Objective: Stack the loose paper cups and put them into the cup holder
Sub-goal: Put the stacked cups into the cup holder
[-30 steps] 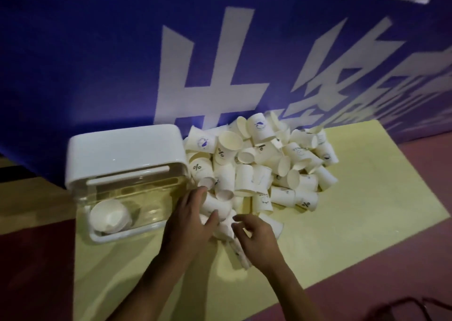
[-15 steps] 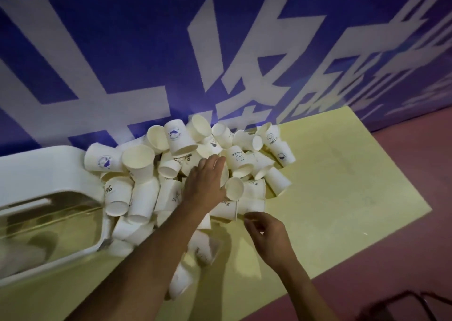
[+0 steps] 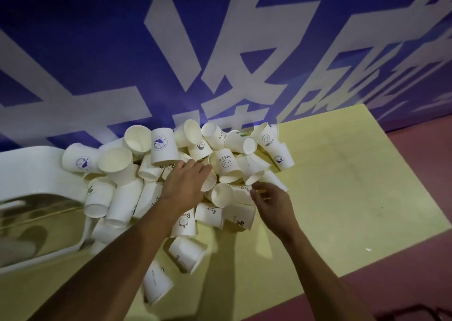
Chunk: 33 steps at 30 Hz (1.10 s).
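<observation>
A heap of loose white paper cups [image 3: 162,147] lies on the yellow mat against the blue wall, most of them on their sides. The white cup holder [image 3: 29,171] with its clear front sits at the left edge, touching the heap. My left hand [image 3: 187,185] reaches into the middle of the heap, and its fingers curl over a paper cup [image 3: 209,182] whose mouth faces right. My right hand [image 3: 271,202] hovers at the heap's right side with loosely bent fingers, holding nothing, just below a tipped cup [image 3: 254,177].
A few cups [image 3: 186,253] have rolled toward me under my left forearm. The yellow mat [image 3: 342,198] stretches to the right. Reddish floor [image 3: 415,259] borders it. A blue banner with white characters [image 3: 220,51] rises behind.
My left hand has curled its fingers over a cup in the heap. My right hand has moved up to the heap's edge. The view has drifted slightly, and the cup holder sits further left.
</observation>
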Tool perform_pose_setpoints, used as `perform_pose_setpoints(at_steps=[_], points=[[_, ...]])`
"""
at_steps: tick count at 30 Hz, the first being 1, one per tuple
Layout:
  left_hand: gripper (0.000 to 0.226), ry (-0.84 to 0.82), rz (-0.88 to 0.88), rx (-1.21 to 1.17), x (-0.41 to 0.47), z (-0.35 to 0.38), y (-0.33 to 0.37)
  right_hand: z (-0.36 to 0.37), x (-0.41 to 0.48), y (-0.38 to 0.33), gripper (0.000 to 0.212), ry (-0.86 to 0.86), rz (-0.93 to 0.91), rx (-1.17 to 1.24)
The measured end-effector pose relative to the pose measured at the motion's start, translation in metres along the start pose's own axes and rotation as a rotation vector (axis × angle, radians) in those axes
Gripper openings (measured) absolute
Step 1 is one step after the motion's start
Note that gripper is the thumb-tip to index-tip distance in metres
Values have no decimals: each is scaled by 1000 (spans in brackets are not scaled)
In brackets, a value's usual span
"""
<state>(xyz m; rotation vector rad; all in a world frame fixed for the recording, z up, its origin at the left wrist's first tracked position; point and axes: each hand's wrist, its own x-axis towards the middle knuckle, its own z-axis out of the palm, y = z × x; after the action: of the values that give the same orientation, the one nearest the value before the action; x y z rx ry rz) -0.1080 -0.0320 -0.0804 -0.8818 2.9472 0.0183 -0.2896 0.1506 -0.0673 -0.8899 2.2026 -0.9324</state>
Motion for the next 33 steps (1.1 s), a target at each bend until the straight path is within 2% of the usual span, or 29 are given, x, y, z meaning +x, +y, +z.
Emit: perform_pose_setpoints(at_steps=[2,5,9,12,15,19,22,24,25,27,29,33], points=[[69,47,-49,-135,-6,-14,1,-2,29,-11,26,79,-35,0],[72,164,-214,-442,-23,-37,10,-1,77,-32,50,144,-57,-57],[75,222,-412,-710,-40,-49,23,13,130,-54,75,80,-43,-254],[78,229,-460,-774,-45,-46,24,27,151,-53,78,9,-6,-351],[75,258,-480,-785,-46,-47,26,34,156,-45,65,7,-5,-366],[74,263,-471,-778,-51,-45,24,23,138,-46,50,99,-33,-251],[80,229,-486,-793,-59,-43,18,9,112,-52,64,138,30,-78],[81,223,-479,-816,-64,-42,15,2,91,-57,79,76,69,30],[80,236,-468,-829,-68,-43,14,1,80,-58,78,33,76,108],[78,264,-450,-858,-77,-44,10,2,55,-66,55,-34,92,283],[79,281,-455,-875,-88,-48,5,9,33,-74,48,-84,81,371],[69,343,-444,-931,-119,-61,-21,36,-9,-97,64,-141,17,407]])
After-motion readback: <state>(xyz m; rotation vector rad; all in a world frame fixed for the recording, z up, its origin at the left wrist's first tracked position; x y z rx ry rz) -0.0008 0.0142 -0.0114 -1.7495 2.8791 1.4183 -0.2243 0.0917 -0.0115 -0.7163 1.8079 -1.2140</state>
